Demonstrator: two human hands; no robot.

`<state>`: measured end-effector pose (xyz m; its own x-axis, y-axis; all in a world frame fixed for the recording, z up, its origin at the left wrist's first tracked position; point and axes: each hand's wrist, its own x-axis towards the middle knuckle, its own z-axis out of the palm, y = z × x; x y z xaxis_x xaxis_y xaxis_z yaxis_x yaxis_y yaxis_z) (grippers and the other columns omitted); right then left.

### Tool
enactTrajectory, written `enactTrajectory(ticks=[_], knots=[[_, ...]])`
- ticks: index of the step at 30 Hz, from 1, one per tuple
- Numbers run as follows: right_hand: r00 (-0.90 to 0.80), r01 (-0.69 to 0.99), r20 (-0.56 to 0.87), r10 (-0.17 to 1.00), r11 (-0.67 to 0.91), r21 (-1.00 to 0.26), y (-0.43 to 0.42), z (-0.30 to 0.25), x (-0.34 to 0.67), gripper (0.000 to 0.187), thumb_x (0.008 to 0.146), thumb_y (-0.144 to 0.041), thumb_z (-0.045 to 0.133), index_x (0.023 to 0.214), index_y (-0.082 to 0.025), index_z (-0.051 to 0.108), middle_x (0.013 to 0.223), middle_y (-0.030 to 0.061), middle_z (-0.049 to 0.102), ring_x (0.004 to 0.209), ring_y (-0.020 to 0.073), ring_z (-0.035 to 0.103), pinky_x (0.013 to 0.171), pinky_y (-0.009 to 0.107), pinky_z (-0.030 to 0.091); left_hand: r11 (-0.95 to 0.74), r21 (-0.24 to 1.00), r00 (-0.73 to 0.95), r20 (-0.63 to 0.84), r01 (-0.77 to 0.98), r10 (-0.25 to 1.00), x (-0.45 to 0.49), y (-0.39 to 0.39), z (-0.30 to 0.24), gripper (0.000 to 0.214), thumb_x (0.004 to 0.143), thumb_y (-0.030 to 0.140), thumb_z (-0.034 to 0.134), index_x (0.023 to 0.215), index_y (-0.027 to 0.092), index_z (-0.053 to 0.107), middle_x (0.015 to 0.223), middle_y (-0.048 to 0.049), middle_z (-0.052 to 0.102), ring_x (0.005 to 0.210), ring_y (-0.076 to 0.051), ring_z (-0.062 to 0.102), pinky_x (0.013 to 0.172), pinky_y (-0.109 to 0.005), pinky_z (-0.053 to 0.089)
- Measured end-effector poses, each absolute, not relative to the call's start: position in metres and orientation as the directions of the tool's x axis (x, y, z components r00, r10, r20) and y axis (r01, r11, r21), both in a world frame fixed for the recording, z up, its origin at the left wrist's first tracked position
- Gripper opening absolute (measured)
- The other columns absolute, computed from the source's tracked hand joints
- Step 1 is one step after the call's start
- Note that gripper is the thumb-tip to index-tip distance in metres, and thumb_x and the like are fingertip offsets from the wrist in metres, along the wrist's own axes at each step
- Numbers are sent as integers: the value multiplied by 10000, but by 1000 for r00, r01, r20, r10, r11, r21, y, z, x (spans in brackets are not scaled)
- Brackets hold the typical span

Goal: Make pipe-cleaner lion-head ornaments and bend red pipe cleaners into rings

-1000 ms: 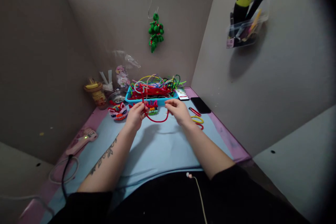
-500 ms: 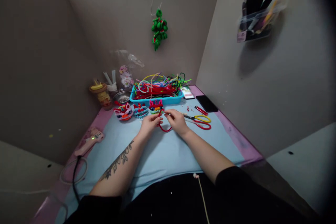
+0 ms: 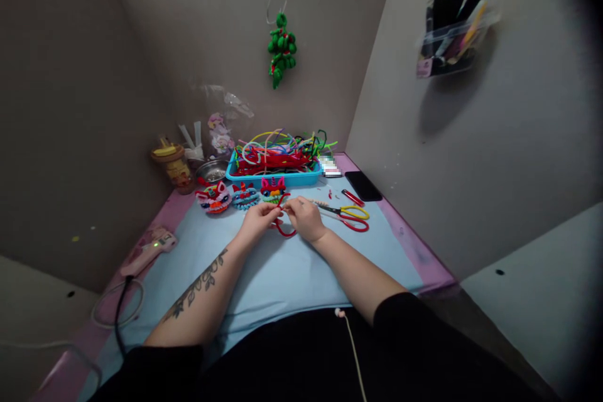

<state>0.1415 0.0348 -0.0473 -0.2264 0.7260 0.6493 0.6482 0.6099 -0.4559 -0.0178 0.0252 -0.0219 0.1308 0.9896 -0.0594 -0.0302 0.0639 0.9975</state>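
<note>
A red pipe cleaner (image 3: 285,234) is bent into a curve between my hands, low over the blue cloth. My left hand (image 3: 260,220) pinches it from the left. From the right, my right hand (image 3: 304,217) grips it close to the left fingertips, so the exact bend there is hidden. One short end sticks up above the fingers. Just beyond the hands sits a pink and red fuzzy animal head (image 3: 273,190). Beside it are a light blue one (image 3: 245,197) and a pink one with an orange mouth (image 3: 214,198). Yellow-and-red-handled scissors (image 3: 353,217) lie right of my right hand.
A blue tray (image 3: 273,179) heaped with coloured pipe cleaners stands at the back. A metal bowl (image 3: 211,171), a yellow-lidded cup (image 3: 174,166) and a pink glue gun (image 3: 148,252) are leftward. A red cutter (image 3: 353,198) and black phone (image 3: 362,186) lie rightward. Partitions enclose the desk.
The view has shifted slightly, moving everything a little left in the picture. My hands keep hold of the red pipe cleaner, and its upper end now leans to the right.
</note>
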Motion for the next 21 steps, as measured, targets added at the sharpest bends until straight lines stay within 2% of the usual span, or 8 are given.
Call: enactTrajectory(ticks=[5,8,13,18,21], knots=[[-202,601,659,725,623,-501,33,-49,137,144,830,-200,529,907,-209,650,862,91,660,851,229,579,780,328,449,-1,1000,127,-2,23,992,-19,28,-25,223,650,334,744,670,157,610,549,2,612,504,-141,590,477,-218,427],[-152,560,661,734,615,-554,37,-49,140,193,828,-221,553,1002,-201,636,953,96,669,906,230,573,830,351,449,-31,999,70,29,21,997,-19,31,-27,223,676,344,715,670,170,577,551,15,595,508,-138,591,476,-212,416],[-111,491,616,780,581,-649,43,-47,145,118,828,-218,547,825,-205,664,828,57,695,796,196,606,772,333,466,-45,999,24,45,5,999,-23,35,-26,252,678,372,704,666,172,551,556,11,582,529,-148,611,480,-211,412],[-103,447,559,822,541,-713,38,-48,139,124,794,-247,592,876,-193,667,811,38,699,715,168,607,713,298,474,-49,999,15,49,6,999,-25,36,-26,306,692,442,668,664,179,516,560,20,560,512,-135,594,506,-233,453],[-80,440,546,834,521,-731,37,-49,138,128,807,-254,565,843,-189,669,766,27,692,684,160,602,681,280,469,-59,997,23,57,48,998,-27,37,-27,308,716,463,623,708,171,527,618,4,590,544,-140,617,519,-239,474]])
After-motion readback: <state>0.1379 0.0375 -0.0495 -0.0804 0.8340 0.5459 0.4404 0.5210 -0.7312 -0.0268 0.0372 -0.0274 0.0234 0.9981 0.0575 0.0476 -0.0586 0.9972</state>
